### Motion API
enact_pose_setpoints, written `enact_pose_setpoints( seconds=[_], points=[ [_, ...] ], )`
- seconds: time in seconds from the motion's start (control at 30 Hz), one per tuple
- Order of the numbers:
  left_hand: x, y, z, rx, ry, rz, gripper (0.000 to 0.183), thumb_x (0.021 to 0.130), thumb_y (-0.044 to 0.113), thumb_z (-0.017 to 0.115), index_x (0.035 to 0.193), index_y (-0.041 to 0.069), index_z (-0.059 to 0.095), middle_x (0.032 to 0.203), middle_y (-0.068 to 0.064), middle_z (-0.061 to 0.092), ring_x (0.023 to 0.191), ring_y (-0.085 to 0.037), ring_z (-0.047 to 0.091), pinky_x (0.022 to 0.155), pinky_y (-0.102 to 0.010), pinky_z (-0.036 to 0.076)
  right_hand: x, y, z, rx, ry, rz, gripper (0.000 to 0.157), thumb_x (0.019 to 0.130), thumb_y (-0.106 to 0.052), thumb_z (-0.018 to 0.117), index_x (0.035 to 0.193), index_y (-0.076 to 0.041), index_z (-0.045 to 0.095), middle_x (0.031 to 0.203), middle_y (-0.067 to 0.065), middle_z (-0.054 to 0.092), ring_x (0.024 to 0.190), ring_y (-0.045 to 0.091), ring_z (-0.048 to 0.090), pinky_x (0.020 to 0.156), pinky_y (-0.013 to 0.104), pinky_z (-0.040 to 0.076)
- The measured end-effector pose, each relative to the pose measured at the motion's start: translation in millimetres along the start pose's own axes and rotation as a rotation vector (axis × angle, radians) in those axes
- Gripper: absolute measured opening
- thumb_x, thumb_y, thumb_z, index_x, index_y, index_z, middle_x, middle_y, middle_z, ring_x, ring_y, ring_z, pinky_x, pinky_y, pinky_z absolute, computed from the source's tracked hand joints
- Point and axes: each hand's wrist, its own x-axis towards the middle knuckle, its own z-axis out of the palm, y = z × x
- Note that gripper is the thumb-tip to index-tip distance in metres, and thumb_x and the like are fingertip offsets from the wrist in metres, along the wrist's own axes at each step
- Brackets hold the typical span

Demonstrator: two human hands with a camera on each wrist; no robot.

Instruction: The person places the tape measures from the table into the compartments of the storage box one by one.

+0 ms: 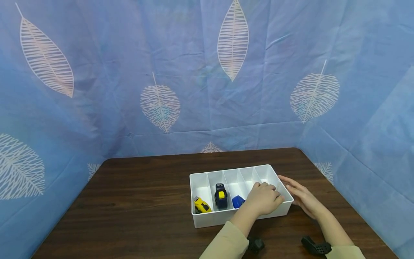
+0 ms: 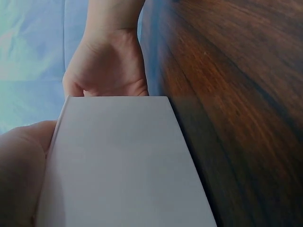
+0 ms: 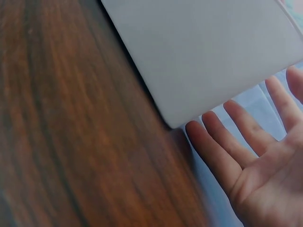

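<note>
A white divided box (image 1: 210, 219) stands on the table. My left hand (image 1: 263, 199) reaches over its front wall into the right part; the fingers bend down inside, and whatever they touch is hidden. In the left wrist view, part of the left hand (image 2: 21, 170) shows beside the box rim. My right hand (image 1: 302, 198) is at the box's right end, its fingers extended and spread along the end wall. A yellow and black tape measure (image 1: 202, 205) lies in the leftmost compartment. Beside it sits a black tape measure (image 1: 221, 197) with a yellow patch. A blue object (image 1: 238, 201), partly covered, lies in the third compartment.
Dark wood table (image 1: 139, 201) extends to the left of the box and behind it. Blue leaf-print cloth (image 1: 194, 108) hangs around the back and sides. Black bands (image 1: 315, 246) are at both wrists.
</note>
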Motion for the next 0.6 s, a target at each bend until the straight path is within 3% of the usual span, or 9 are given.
enact_pose_setpoints(
  seconds=[0.2, 0.4, 0.6],
  points=[
    [-0.8, 1.7, -2.4, 0.004, -0.034, -0.010, 0.044, 0.102, 0.048, 0.029, 0.123, 0.036, 0.066, 0.132, 0.017, 0.054, 0.122, -0.003, 0.046, 0.098, -0.032, 0.033, -0.2, 1.2, -0.3, 0.013, -0.007, -0.018, 0.049, 0.106, -0.017, 0.026, 0.153, -0.006, 0.018, 0.134, -0.020, 0.042, 0.111, 0.009, 0.057, 0.082, 0.039, 0.052],
    [-1.2, 0.9, -1.0, -0.011, 0.012, -0.024, 0.042, 0.102, 0.047, 0.033, 0.119, 0.035, 0.069, 0.129, 0.017, 0.056, 0.117, -0.003, 0.049, 0.093, -0.035, 0.034, 0.3, 0.9, 0.5, -0.008, 0.020, 0.016, 0.049, 0.107, -0.019, 0.027, 0.151, -0.002, 0.019, 0.132, -0.023, 0.043, 0.109, 0.008, 0.058, 0.082, 0.037, 0.051],
    [-1.0, 0.4, -1.5, 0.004, 0.027, 0.010, 0.039, 0.101, 0.047, 0.035, 0.119, 0.035, 0.068, 0.126, 0.018, 0.057, 0.115, -0.002, 0.050, 0.091, -0.035, 0.035, -0.7, -5.1, -1.4, -0.072, 0.090, 0.084, 0.051, 0.105, -0.023, 0.035, 0.150, -0.001, 0.024, 0.127, -0.020, 0.043, 0.105, 0.007, 0.058, 0.081, 0.039, 0.052]
  ],
)
